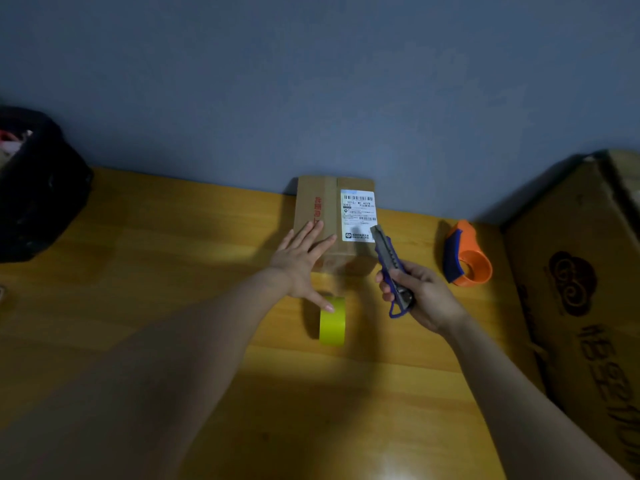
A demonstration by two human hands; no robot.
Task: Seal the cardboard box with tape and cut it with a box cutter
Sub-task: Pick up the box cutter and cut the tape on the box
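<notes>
At the far left of the wooden counter [138, 258] sits a dark bag [38, 188], well apart from the work. Toward the middle, the left hand [301, 261] lies flat with its fingers [313, 233] spread and released, pressing on the near-left part of the small cardboard box [332, 220], which stands against the wall. Just below that hand, 1 roll of yellow-green tape [332, 322] stands on edge on the counter, with the thumb tip touching or just over its top. A white shipping label [358, 214] covers the right of the box top.

The right hand [420, 294] has its fingers clenched around a blue box cutter [393, 268] — its front end points up toward the label's lower corner. Whether a blade is extended cannot be told. Further right lie an orange tape dispenser [467, 258] and a large carton [581, 292].

The likely risk: the cutter travels leftward toward the spread fingers — a slip on slick tape could nick them, or cut into the cardboard instead of the tape.
</notes>
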